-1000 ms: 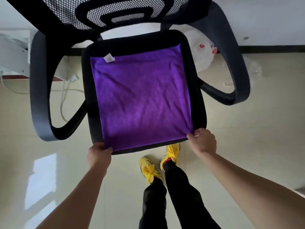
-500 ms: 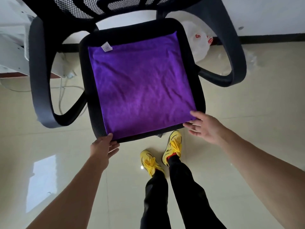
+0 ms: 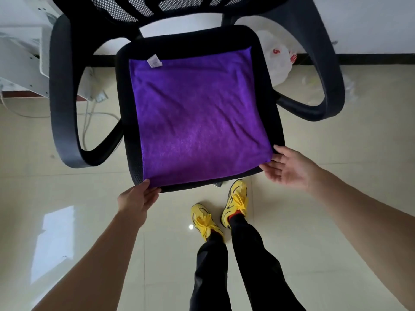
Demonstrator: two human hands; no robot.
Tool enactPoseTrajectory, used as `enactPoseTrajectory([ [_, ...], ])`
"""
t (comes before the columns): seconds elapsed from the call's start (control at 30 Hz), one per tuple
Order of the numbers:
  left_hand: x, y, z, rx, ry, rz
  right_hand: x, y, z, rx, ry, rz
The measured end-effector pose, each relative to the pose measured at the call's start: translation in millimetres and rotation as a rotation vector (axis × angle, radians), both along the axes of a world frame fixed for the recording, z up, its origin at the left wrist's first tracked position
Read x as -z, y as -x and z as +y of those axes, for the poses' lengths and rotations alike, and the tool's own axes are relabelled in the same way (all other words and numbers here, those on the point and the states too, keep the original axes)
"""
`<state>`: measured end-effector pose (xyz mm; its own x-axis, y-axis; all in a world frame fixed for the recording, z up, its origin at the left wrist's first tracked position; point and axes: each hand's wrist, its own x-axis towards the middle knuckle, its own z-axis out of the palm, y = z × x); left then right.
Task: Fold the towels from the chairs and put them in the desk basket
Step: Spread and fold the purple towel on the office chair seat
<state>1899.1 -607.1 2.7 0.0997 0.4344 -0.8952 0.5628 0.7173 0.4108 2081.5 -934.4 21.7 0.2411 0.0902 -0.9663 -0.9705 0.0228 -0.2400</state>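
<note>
Released from their earlier pinch, left hand (image 3: 135, 199) and right hand (image 3: 288, 168) lie open-fingered at the near corners of the purple towel (image 3: 197, 117), spread flat on the chair seat (image 3: 190, 42) beyond them.

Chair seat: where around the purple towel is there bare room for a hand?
Bare seat shows as a wide band behind the towel, toward the backrest, and narrower strips along its left and right edges. The front is crowded: the towel nearly reaches the lip, with the left hand and right hand at its near corners.
</note>
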Motion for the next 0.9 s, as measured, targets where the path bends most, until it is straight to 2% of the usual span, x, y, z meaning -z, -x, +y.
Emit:
enactPoseTrajectory([
  [0.1,0.3,0.3,1.6,-0.005,-0.009,0.017,11.6,0.6,5.5,0.096,0.103,0.049],
  [0.33,1.8,-3.5,6.1,0.017,-0.045,0.086,25.8,-4.4,2.4,0.091,0.189,0.172],
  [0.5,1.0,-5.7,1.8,0.037,-0.059,0.112,26.3,-6.8,-1.7,0.005,0.351,0.042],
  [0.6,2.9,-5.7,-1.2,0.023,-0.063,0.119,19.1,-4.2,5.0,-0.085,0.344,-0.057],
  [0.77,8.3,-6.5,-0.7,0.035,-0.106,0.146,18.6,10.5,17.5,-0.286,0.454,-0.388],
  [0.9,8.9,-4.5,-0.8,0.086,-0.194,0.23,28.6,22.2,2.1,-0.3,0.602,-0.357],
])
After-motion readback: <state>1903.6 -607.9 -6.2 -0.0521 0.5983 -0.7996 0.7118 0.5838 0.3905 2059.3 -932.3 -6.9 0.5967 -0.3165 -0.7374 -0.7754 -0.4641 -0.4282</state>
